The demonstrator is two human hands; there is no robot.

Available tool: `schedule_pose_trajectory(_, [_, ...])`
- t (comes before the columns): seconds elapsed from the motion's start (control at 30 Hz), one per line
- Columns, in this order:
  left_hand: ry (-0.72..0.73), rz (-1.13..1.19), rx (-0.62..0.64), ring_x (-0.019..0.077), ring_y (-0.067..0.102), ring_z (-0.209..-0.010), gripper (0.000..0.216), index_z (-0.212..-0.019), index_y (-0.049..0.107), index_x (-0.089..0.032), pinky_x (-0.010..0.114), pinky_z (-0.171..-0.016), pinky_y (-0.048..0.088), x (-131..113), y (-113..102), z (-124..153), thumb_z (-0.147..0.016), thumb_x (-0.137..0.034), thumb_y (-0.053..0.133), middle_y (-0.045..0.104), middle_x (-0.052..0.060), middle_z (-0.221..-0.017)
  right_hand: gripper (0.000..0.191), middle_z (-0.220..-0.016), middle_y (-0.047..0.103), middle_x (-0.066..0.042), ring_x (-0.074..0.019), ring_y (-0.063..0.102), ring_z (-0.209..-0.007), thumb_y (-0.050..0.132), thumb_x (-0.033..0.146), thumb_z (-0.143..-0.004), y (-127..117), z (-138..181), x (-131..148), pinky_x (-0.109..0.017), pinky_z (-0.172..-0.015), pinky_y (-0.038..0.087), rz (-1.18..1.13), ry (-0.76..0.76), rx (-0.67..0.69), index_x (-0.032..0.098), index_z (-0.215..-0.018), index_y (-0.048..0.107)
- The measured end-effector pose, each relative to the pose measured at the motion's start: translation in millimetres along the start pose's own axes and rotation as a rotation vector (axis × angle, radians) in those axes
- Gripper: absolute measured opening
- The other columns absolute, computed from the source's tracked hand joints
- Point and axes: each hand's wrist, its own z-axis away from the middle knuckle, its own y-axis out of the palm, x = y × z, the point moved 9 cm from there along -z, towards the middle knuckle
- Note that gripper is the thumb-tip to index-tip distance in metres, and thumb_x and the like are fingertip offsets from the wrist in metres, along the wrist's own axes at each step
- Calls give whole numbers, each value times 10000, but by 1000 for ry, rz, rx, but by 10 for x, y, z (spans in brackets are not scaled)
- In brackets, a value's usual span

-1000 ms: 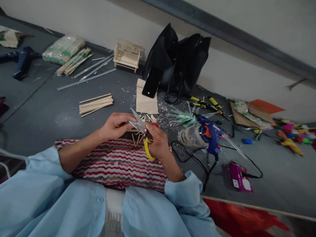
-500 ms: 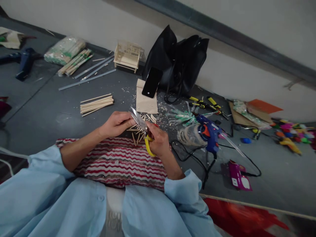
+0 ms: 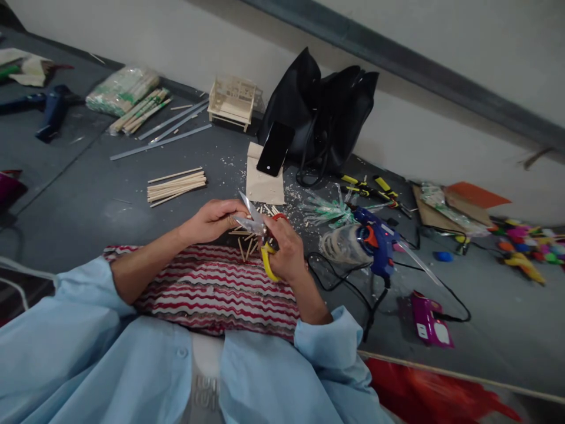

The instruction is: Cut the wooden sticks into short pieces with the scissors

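Yellow and red handles show on the scissors, which are in the middle of the frame. The right hand has them, with its grip wrapped around the handles, and the two shiny blades are spread apart. The left hand is just beside the blades. Its grip is pressed together, thumb to finger, but I cannot tell what, if anything, is pinched inside. Short sticks lie in a messy heap right under the scissors, and a striped cloth is below them.

The worst thing could be a nipped finger. The left fingertips are so near the open blades that one slip, or a look away, might do it. A small bit could also jump off when the blades snap, and get lost in the crumbs by the phone. If the cloth gets tugged, the short sticks may roll and mix up. The neat pile of longer sticks, left of the middle, seems safer. On the right side of the surface, an elbow might catch the black cord and pull down the blue glue gun.
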Motion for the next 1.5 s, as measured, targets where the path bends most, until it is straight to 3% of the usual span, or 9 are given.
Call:
schedule_pose_trajectory(0.43, [64,-55,17,87,588,-591,383,-811,665,-122,156,-568,450,-61,10,-12,-949,-437,494,676,50,-681,565,-950,570,-77,-229,570,-888,549,217,-800,-2,3,54,-332,-792,498,-2,0,62,201,-1365,528])
schedule_pose_trajectory(0.8, [140,-51,15,86,607,-600,332,-835,664,-121,150,-570,459,-118,8,-2,-957,-381,499,688,53,-694,559,-922,576,-57,-208,574,-855,562,208,-805,13,12,59,-310,-759,502,-49,18,81,226,-1361,519])
schedule_pose_trajectory(1.5, [94,-9,-13,103,643,-625,333,-822,669,-130,164,-585,482,-61,-5,9,-938,-409,529,714,73,-720,582,-927,620,-61,-207,602,-846,572,198,-784,77,31,14,-308,-771,528,-22,38,85,229,-1364,531])
